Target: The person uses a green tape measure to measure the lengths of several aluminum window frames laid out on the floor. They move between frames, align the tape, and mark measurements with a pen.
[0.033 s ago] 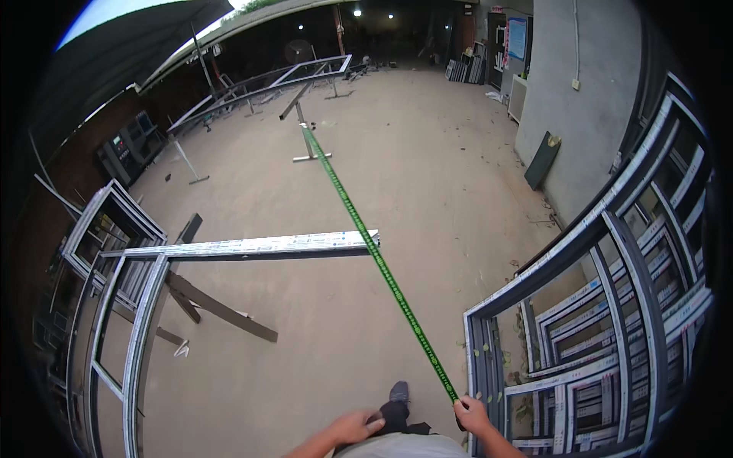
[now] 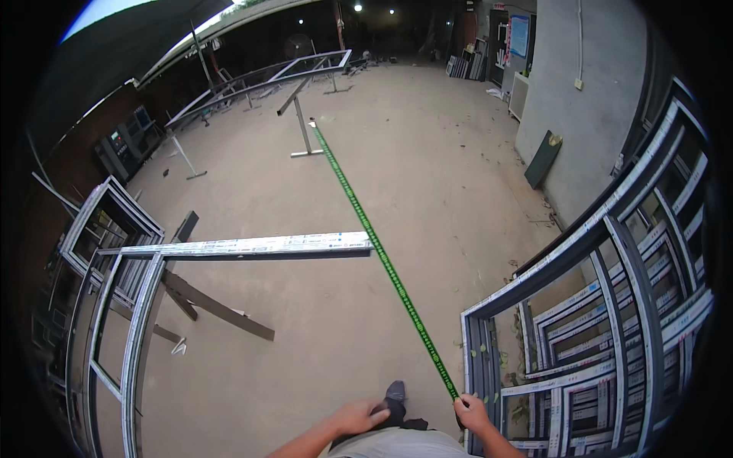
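Observation:
My right hand (image 2: 472,412), low in the picture, is closed around the case end of a tape measure; the case is mostly hidden by the fingers. From it a long green blade (image 2: 397,286) with dark markings runs out forward and to the left, its pale end tip high over the floor near a metal stand. The blade passes the right end of a white-filmed frame bar (image 2: 267,246); whether they touch, I cannot tell. My left hand (image 2: 360,417) hangs in front of my body by my dark trouser leg, thumb apart from the fingers, apparently holding nothing.
Stacked window frames (image 2: 565,282) lean along the right side by a grey wall (image 2: 584,91). At left, another frame (image 2: 141,328) rests on dark supports (image 2: 221,305). A metal stand (image 2: 303,126) and a long frame (image 2: 259,84) stand further off. A dark panel (image 2: 542,160) leans on the wall.
The blade's far end has swung slightly to the right, and the blade now lies just at the bar's end. My left hand has shifted a little up and left.

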Motion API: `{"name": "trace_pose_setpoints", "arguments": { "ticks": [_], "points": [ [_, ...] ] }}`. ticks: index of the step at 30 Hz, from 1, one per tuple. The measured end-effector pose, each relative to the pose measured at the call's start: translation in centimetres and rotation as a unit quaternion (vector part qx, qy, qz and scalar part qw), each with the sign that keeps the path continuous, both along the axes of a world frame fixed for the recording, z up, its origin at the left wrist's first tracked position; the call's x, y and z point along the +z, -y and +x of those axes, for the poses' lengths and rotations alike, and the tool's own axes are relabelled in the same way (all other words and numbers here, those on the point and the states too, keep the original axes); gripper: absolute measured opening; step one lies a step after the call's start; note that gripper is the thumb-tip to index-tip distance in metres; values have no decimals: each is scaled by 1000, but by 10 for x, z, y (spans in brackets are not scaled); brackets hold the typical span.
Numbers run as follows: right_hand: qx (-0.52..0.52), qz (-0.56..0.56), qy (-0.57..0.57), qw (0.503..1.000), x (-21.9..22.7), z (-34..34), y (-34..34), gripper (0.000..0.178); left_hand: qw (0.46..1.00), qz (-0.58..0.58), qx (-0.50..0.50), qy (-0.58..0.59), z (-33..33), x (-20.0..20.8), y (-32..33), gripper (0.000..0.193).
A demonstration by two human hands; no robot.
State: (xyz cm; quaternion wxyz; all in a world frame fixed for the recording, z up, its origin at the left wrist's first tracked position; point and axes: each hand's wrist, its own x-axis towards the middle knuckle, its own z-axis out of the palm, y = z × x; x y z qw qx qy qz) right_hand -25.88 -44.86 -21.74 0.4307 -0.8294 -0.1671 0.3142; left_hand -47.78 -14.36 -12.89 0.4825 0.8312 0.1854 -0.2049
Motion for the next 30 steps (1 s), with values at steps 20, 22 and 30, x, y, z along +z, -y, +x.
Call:
{"name": "trace_pose_setpoints", "arguments": {
  "ticks": [20, 22, 30],
  "points": [
    [-41, -51, 36, 997, -39, 539, -232, 26, 984, 162, -65, 20, 549, 6, -315, 45],
    [-39, -55, 2, 998, -13, 616, -284, 26, 992, 124, 29, -12, 569, 13, -342, 46],
    [17, -62, 34, 997, -5, 819, -476, 24, 977, 46, 120, -171, 634, -102, -431, 55]
  ]
}}
